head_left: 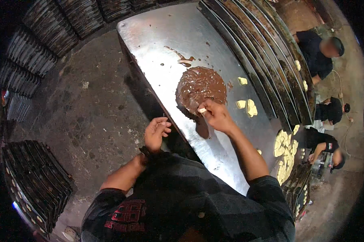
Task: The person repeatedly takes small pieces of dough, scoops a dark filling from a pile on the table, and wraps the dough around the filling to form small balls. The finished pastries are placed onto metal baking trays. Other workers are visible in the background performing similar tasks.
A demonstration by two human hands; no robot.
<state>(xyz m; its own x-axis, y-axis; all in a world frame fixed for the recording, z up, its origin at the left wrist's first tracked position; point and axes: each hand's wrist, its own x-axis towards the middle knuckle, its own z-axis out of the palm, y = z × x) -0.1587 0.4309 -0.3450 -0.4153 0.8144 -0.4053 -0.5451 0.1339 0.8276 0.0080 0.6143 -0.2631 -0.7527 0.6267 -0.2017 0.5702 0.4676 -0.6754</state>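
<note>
A round mound of glossy brown chocolate spread [200,86] lies on a metal table [149,36], with smears and drips around it. At the mound's near edge, my right hand [217,115] is closed in a pinch. A small pale piece [201,109] shows at its fingertips, too small to name for certain. My left hand [156,132] is held beside the table's left edge, fingers loosely curled and apart, with nothing visible in it. Right of the mound lie a few pale yellow dough pieces [251,108], and a larger heap of dough pieces [284,151] sits farther right.
Stacked dark baking trays [258,44] border the table's far right side. More tray stacks [33,181] stand at the lower left, and others [33,52] along the upper left. Several people in dark clothes [315,54] are beyond the trays. Stained floor [93,101] lies left of the table.
</note>
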